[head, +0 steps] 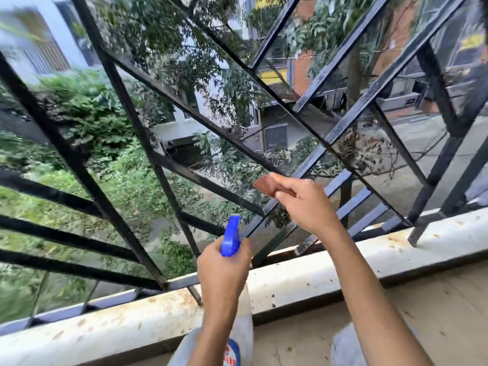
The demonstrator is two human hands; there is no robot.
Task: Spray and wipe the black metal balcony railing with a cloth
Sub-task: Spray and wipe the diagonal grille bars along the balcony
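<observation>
No text can be read for certain. The bottle (pixel 245 326) has a blue and red label (pixel 233 351) low on its side, with blurred, cut-off letters. Yellow signs (pixel 273 75) beyond the railing (pixel 76 167) are perhaps lettered, but too blurred to read.

The black railing (pixel 76 167) has crossing diagonal bars, with a small brownish cloth (pixel 266 184), seemingly folded, held near one bar and a blue-headed spray bottle (pixel 231 236) upright below-left.

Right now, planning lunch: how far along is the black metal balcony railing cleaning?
Done: hard to tell; some right-side bars of the black metal railing shine. In hand: the left hand grips a blue-headed spray bottle, the right hand pinches a reddish-brown cloth beside a bar. Left: the duller left bars, probably.
</observation>
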